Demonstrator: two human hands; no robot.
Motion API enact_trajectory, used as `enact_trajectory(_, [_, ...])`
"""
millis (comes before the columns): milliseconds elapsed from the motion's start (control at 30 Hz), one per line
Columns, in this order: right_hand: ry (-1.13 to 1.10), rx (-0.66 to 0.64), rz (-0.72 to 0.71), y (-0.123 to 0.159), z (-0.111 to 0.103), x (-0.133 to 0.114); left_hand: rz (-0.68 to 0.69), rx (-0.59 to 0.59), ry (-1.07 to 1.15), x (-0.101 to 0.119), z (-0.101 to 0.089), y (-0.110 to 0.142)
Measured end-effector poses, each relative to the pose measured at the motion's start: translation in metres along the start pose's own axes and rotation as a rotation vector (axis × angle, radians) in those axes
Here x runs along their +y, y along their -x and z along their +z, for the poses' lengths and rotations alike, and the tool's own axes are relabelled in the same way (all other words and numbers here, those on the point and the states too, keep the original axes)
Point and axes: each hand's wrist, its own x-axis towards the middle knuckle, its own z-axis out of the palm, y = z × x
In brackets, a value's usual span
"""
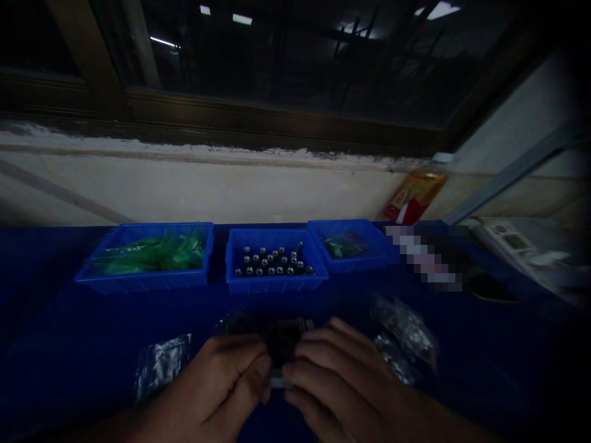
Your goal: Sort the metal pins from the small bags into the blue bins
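Observation:
At the near middle of the table, my left hand [226, 378] and my right hand [341, 375] face each other with curled fingers. Both are closed on the ends of a dark item with a grey edge [279, 380], mostly covered by my fingers and too dim to name. Just beyond my fingertips, some grey metallic pieces [295, 323] show in part. Clear plastic bags [164, 363] lie left of my left hand. Beside my right hand are more clear bags [410, 332] with contents I cannot make out.
Along the wall stand a blue bin of green plastic bags [146, 284], a blue bin [277, 284] with several upright metal sleeves, and a third blue bin [357, 261] with small bags. A red and gold packet [415, 197] leans at the back right. A dark flat object [490, 288] lies on the blue table [498, 363].

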Motion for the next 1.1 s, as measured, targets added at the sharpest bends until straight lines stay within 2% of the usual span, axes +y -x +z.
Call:
enact_trajectory(167, [0.028,0.018,0.005,0.0,-0.001,0.006,0.023,-0.073,0.066,-0.005,0.0,0.001])
enact_trajectory(233, [0.062,0.039,0.008,-0.006,-0.01,0.022,0.019,-0.101,0.065,-0.007,-0.001,0.0])
enact_trajectory(333, [0.166,0.002,0.058,-0.029,-0.033,0.057,-0.003,-0.123,0.015,-0.007,-0.001,0.0])
enact_trajectory(367, [0.205,-0.049,0.093,-0.039,-0.04,0.069,-0.004,-0.124,-0.008,-0.006,-0.001,0.0])
enact_trajectory(467, [0.288,-0.392,0.069,-0.069,-0.052,0.094,0.006,-0.13,-0.054,-0.004,-0.001,0.001])
enact_trajectory(567, [0.359,-0.602,0.017,-0.09,-0.047,0.104,0.024,-0.164,-0.059,-0.003,-0.002,0.002])
enact_trajectory(700, [0.386,-0.733,0.006,-0.103,-0.033,0.108,0.044,-0.165,-0.072,-0.001,-0.004,0.002])
enact_trajectory(900, [0.312,-0.796,0.004,-0.102,-0.024,0.114,0.025,-0.23,-0.051,0.0,-0.005,-0.002])
enact_trajectory(1100, [0.315,-0.821,-0.012,-0.103,-0.017,0.113,-0.014,-0.104,-0.009,-0.011,0.003,0.001])
